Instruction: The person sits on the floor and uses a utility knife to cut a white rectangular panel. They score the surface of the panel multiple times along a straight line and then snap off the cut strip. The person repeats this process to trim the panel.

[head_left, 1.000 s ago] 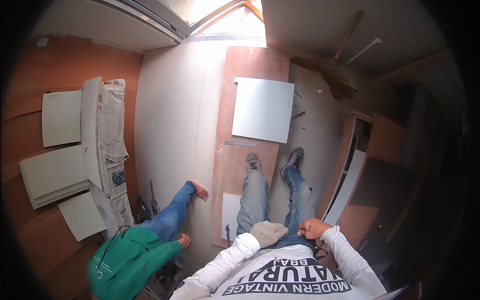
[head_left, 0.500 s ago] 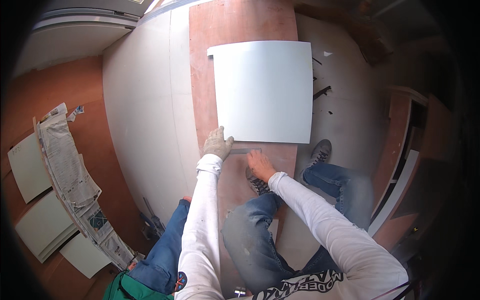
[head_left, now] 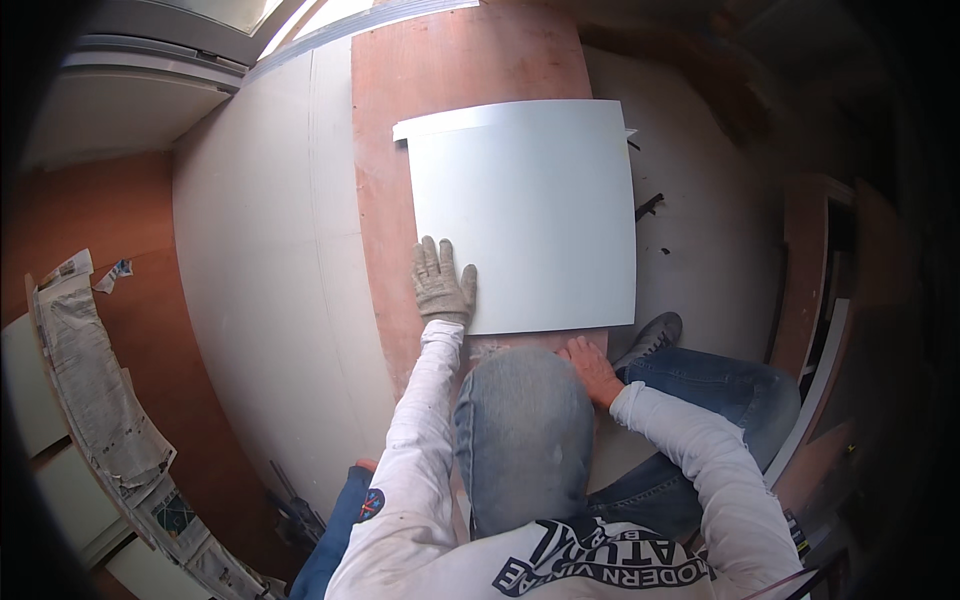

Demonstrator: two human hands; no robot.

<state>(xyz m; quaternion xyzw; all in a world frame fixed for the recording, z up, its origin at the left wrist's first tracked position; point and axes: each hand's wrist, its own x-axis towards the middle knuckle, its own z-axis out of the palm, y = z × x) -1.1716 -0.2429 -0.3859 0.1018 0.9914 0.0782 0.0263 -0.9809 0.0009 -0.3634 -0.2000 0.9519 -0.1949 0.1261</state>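
A white rectangular panel (head_left: 530,215) lies flat on a reddish-brown board (head_left: 385,210). Under its far edge runs a narrow white strip (head_left: 402,131), whose ends stick out at both sides. My left hand (head_left: 442,285), in a grey-beige work glove, rests flat with fingers spread on the panel's near left corner. Bare and with curled fingers, my right hand (head_left: 592,368) is at the board just below the panel's near edge, beside my raised knee. Whatever its fingers hold, if anything, is hidden.
Newspaper sheets (head_left: 100,370) cover a ledge at the left, beside pale panels (head_left: 80,500). Another person's blue trouser leg (head_left: 340,525) is at lower left, near dark tools (head_left: 298,515). Dark scraps (head_left: 650,207) lie on the floor right of the panel. Cabinet parts (head_left: 810,300) stand at the right.
The panel sits nearer me in view, and the white strip now shows along its far edge. My left hand has flattened onto it. My right hand has moved right, away from a grey strip now unseen.
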